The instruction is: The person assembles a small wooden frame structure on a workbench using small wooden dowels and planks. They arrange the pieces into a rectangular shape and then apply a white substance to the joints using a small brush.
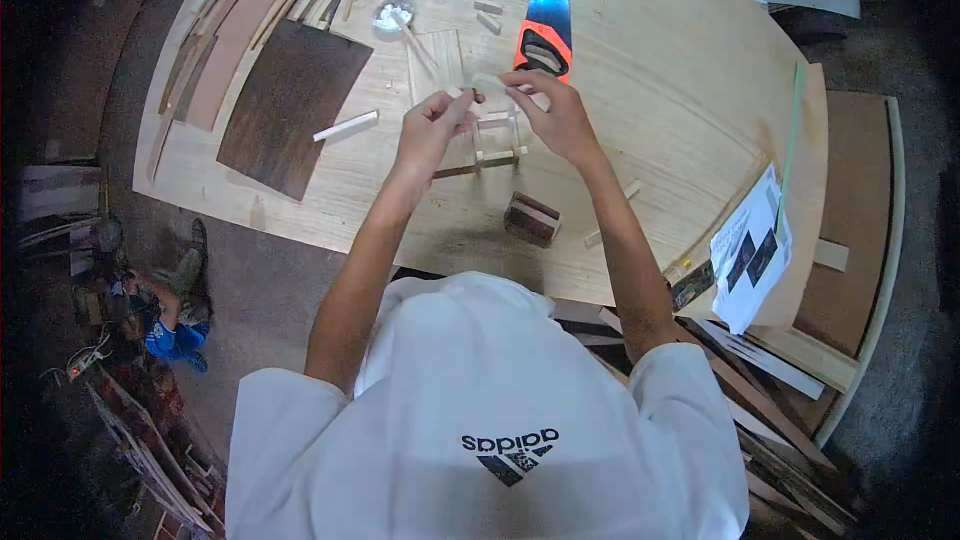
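My left hand (432, 130) is closed in a pinch, its fingertips over a small wooden frame (497, 153). Across from it, my right hand (560, 120) also has thumb and fingers pressed together. Something small and pale shows between the two hands, too unclear to name. The frame, made of thin light strips with a darker strip along its near side, sits on the worktable (660, 60) just below my fingers. Behind my left hand, a stick (413, 43) leans in a round dish (392, 28) of white paste, over a light board (447, 50).
A handsaw (549, 0) with an orange handle lies beyond my right hand. Nearer me are a brown block (531, 219) and a pale strip (346, 127); a dark board (295, 105) is left. Printed paper (750, 250) hangs at the right edge. A person (175, 315) is low at far left.
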Motion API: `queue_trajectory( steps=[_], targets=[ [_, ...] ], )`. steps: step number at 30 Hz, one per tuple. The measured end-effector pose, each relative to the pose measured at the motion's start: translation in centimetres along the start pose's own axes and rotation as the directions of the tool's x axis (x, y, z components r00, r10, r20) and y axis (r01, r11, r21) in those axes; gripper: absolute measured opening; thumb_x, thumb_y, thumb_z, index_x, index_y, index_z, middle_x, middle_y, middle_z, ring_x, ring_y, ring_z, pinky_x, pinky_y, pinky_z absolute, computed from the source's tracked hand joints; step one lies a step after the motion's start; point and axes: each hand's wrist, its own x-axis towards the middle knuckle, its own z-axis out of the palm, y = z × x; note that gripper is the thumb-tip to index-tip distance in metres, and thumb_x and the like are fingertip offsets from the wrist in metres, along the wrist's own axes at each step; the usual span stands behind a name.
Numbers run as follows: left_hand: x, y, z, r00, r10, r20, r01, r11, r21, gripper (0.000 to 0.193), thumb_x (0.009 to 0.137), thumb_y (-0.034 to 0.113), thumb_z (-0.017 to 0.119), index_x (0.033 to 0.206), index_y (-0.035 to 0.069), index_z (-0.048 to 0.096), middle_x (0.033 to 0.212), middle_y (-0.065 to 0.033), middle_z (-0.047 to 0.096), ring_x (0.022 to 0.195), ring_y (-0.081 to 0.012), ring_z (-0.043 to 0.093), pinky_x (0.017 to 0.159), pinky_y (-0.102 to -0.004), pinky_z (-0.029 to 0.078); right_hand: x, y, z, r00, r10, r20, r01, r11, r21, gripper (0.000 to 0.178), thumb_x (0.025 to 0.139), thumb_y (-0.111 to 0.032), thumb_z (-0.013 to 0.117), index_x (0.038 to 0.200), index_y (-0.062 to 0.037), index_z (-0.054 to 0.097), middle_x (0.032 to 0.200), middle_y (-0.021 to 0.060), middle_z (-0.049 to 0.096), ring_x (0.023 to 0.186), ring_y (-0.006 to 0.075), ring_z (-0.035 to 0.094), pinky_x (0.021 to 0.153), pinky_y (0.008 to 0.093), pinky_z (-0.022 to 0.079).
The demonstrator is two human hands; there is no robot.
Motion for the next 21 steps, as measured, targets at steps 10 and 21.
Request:
queue_trajectory(
  steps=[10,21],
  targets=[
    [1.3,-5.5,-2.9,0.977,-0.051,-0.206,0.042,0.998,-0.05,0.02,0.103,0.015,0.048,0.116,0.003,0.056,0.083,-0.004,0.061,0.079,-0.0136,0.06,0.077,-0.0276,0.052,0.0,6.6,0.3,0.981,-0.165,0.099,0.19,0.916,-0.354,0.016,0.089,-0.012,0.071,0.104,-0.0118,0.071,0.109,0.006,0.07,0.113,0.0309,0.054,0.099,0.0432,0.04],
    [4.3,-6.3,-2.4,0.927,0.359,0.106,-0.344,0.708,0.616,0.038,0.09,0.019,0.071,0.125,0.009,0.061,0.101,-0.0095,0.058,0.084,-0.02,0.057,0.075,-0.0326,0.049,-0.7,8.9,2.0,0.988,-0.099,0.115,0.14,0.888,-0.438,0.016,0.088,-0.016,0.073,0.103,-0.0153,0.072,0.109,0.0028,0.067,0.115,0.0293,0.051,0.1,0.0433,0.038]
  ],
)
